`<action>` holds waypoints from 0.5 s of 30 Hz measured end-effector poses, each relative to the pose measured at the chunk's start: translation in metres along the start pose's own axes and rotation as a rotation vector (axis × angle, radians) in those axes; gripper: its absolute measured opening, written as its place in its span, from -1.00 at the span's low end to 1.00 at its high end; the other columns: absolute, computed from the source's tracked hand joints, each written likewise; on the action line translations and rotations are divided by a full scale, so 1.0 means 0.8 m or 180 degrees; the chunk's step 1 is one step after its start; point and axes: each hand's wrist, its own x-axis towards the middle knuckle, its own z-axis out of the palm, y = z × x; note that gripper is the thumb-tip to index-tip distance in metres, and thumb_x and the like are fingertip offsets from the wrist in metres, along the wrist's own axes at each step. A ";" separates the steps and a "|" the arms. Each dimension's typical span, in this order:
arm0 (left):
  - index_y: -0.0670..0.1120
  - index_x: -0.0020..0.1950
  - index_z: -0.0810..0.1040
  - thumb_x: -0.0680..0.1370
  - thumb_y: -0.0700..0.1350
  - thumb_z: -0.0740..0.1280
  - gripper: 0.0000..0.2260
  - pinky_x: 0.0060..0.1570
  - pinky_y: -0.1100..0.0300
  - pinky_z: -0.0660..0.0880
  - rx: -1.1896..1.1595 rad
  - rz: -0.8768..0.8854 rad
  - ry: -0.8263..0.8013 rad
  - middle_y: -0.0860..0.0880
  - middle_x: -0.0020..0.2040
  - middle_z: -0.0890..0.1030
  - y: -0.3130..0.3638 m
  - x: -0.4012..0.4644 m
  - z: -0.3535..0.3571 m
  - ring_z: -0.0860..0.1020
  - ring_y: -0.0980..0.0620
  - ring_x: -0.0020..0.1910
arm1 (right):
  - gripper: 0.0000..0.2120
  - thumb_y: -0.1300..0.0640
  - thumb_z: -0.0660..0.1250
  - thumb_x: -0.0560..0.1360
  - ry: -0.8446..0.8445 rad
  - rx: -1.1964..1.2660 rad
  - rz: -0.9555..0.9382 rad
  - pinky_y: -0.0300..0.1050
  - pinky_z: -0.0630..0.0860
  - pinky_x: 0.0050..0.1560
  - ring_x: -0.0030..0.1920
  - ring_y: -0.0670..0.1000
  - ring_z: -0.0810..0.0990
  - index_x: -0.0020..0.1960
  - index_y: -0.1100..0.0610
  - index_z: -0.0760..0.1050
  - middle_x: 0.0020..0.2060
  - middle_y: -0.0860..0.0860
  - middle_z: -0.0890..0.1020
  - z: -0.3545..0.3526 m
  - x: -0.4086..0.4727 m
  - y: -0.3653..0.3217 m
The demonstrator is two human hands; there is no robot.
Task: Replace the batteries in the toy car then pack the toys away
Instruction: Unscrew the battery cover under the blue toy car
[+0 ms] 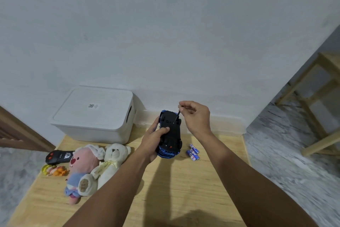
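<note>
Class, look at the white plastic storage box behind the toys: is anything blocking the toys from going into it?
Yes: the white plastic storage box has its flat white lid shut on top, covering the opening. Nothing visible lies on the lid.

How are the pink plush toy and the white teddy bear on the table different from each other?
The pink plush toy is pink with a red nose and blue clothing; the white teddy bear is cream all over and wears a pale yellow ribbon. The pink one lies on the bear's left. Both lie on the wooden table, touching, in front of the closed white box.
</note>
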 end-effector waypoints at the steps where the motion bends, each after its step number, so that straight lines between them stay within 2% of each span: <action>1: 0.17 0.45 0.37 0.55 -0.24 0.33 -0.47 0.02 -0.11 0.58 0.0010 0.0006 -0.0001 -0.18 0.15 0.66 0.000 -0.001 0.000 0.64 -0.23 0.09 | -0.89 0.27 0.42 0.47 0.0003 0.0016 0.0019 -0.44 0.52 -0.14 -0.19 -0.19 0.65 -0.02 0.15 0.67 -0.19 -0.05 0.69 0.000 -0.001 0.001; 7: 0.27 0.47 0.29 0.59 -0.25 0.26 -0.43 0.02 -0.09 0.59 -0.0012 0.0092 0.0067 -0.10 0.21 0.63 0.004 -0.005 0.008 0.63 -0.19 0.10 | -0.87 0.25 0.46 0.43 0.0028 0.0061 0.0007 -0.40 0.54 -0.11 -0.21 -0.21 0.65 -0.06 0.08 0.68 -0.20 -0.11 0.69 0.004 -0.005 0.003; 11: 0.28 0.47 0.31 0.60 -0.25 0.24 -0.45 0.02 -0.07 0.58 -0.0028 0.0086 0.0073 -0.11 0.21 0.63 0.008 -0.008 0.008 0.62 -0.22 0.12 | -0.85 0.28 0.41 0.47 0.0034 -0.0120 -0.0068 -0.32 0.58 -0.08 -0.17 -0.10 0.66 -0.07 0.05 0.64 -0.23 -0.09 0.66 0.006 -0.002 0.003; 15: 0.29 0.46 0.30 0.61 -0.24 0.23 -0.45 -0.02 -0.03 0.59 0.0053 0.0094 0.0083 -0.08 0.20 0.64 0.010 -0.010 0.011 0.64 -0.18 0.10 | -0.87 0.26 0.38 0.50 0.0047 -0.0147 -0.0098 -0.40 0.54 -0.10 -0.16 -0.17 0.64 -0.01 0.10 0.65 -0.21 -0.14 0.66 0.006 -0.002 0.003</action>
